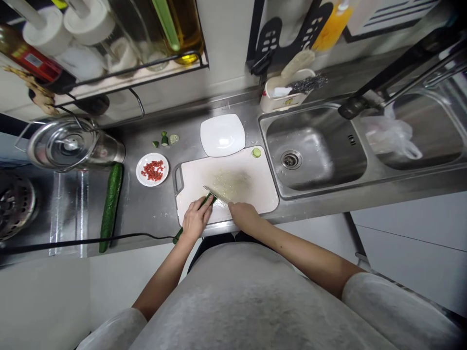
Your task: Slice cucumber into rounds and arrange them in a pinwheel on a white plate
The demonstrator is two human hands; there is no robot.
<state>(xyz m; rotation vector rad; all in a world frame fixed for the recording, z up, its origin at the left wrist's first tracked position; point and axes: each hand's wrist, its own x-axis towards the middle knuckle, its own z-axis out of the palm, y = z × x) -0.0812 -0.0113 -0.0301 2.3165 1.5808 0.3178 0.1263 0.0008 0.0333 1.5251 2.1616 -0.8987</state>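
My left hand [196,217] is closed over a cucumber [177,236], whose one end sticks out below the hand and past the cutting board's edge. In my right hand [243,217] is a knife [218,195], its blade lying against the cucumber's upper end beside my left fingertips. Beneath both sits a white cutting board [193,170], wet and dotted with small pale bits. A few cucumber slices [256,152] rest at its far right corner. A white square plate [223,135] touches the board's back edge.
Left of the board are a small plate [140,171] of red pieces, a whole cucumber [111,209] and cucumber ends [165,140]. A lidded steel pot [69,144] stands further left, with a black cord [146,235] along the front. To the right is a sink [314,146].
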